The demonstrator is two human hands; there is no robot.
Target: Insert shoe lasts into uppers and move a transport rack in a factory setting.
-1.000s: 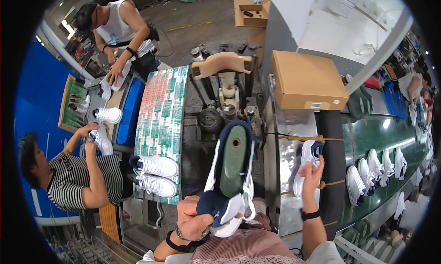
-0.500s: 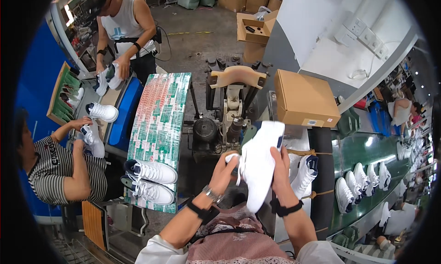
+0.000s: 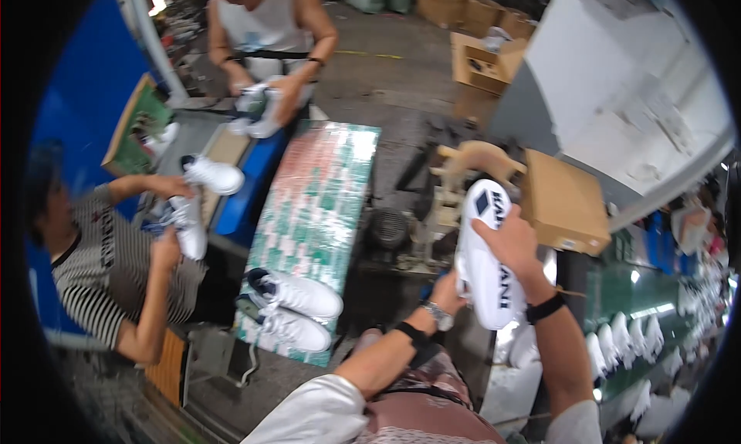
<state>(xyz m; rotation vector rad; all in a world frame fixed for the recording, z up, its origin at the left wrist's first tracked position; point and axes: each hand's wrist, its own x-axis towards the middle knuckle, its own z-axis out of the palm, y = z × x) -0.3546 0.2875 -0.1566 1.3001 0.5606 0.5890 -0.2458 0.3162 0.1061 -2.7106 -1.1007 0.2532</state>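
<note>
the white shoe is up between the hands, sole toward the viewer, its long axis running away from the wearer; i cannot tell which end is the toe. the right hand grips it, thumb across the sole; the left hand meets its left edge, fingers hidden, so how closed it is i cannot tell. left of the hands, a pair of white shoes lies on the bench; a cardboard box sits beyond the right hand. farther left, a striped-shirted co-worker handles another shoe.
</note>
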